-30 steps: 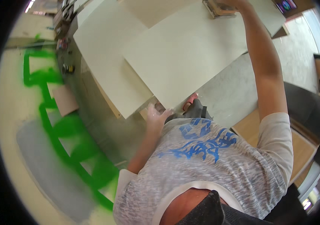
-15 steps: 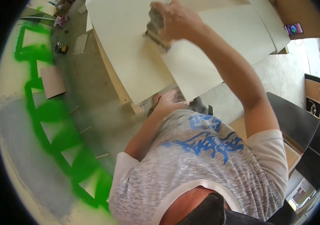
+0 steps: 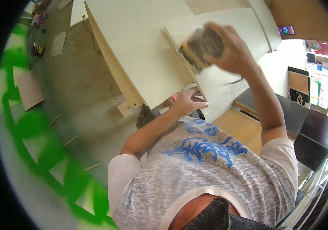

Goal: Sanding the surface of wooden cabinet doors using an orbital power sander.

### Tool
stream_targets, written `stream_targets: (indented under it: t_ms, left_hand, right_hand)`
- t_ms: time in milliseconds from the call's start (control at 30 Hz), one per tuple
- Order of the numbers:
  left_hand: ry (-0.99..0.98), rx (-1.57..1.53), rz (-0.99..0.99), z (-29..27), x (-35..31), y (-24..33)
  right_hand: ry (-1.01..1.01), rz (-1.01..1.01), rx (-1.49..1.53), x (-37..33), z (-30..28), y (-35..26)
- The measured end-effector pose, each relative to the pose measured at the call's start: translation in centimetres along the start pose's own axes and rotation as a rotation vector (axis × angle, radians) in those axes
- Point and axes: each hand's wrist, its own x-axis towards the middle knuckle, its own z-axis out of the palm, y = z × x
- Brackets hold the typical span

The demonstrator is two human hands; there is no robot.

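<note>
Right hand point(image 3: 233, 50) is gripping a sanding block point(image 3: 205, 43) at a white panel's point(image 3: 213, 81) edge.
Its fingers are wrapping around what looks like a sanding block, which is blurring over the panel's left edge; contact is unclear. The left hand point(image 3: 187, 103) is sitting at the near corner, thumb spreading apart, other fingers partly hiding, so I cannot tell whether they are pinching it. Doing this well probably means keeping the block square to the edge, pressing evenly, and keeping the left fingers clear.
</note>
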Motion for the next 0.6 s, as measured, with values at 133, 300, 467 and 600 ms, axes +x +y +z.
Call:
stream_targets:
  t_ms: [133, 300, 467, 600]
  left_hand:
    - [0.115, 0.343, 0.135, 0.7, -0.2, -0.4]
    - [0.169, 0.007, 0.048, 1.9, 0.9, -2.9]
    - [0.229, 0.187, 0.086, 2.1, 1.0, -1.5]
    - [0.205, 0.25, 0.094, 2.0, 1.1, -1.8]
  right_hand:
    - [-0.141, 0.169, -0.006, -1.0, -0.6, -3.3]
    - [0.031, 0.02, -0.103, 5.7, 1.5, -1.5]
    - [-0.162, 0.246, -0.037, 12.2, -1.2, -4.9]
    - [0.065, -0.143, -0.062, 7.7, 1.7, -0.7]
